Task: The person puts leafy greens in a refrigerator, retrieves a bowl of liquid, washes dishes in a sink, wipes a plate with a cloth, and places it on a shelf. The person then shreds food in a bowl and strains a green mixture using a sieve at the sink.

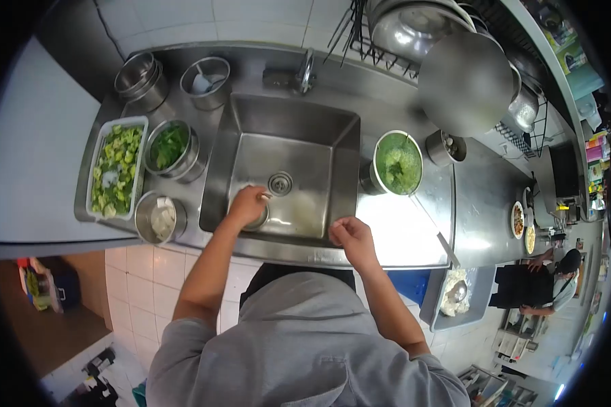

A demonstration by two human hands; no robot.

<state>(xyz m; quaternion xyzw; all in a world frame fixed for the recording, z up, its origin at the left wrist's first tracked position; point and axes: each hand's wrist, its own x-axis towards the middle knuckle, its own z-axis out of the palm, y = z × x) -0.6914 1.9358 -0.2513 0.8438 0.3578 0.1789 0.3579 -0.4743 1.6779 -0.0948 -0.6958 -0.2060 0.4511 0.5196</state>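
Over the left half of the steel sink (288, 152), my left hand (248, 203) has its fingers closed in a pinch; I cannot tell what is in them. Directly below that hand, a rounded metal edge (259, 222) shows in the sink, partly covered by the hand and wrist. My right hand (352, 239) is at the sink's front right corner, fingers curled in, with nothing showing in them. The drain (280, 183) lies just beyond my left hand. Wet, pale streaks mark the sink floor.
Left stand a tray of chopped greens (117, 166), a pot of green leaves (170, 146) and a bowl of white pieces (163, 220). A pot of green liquid (398, 163) and a knife (445, 244) are right. A person (540, 281) stands far right.
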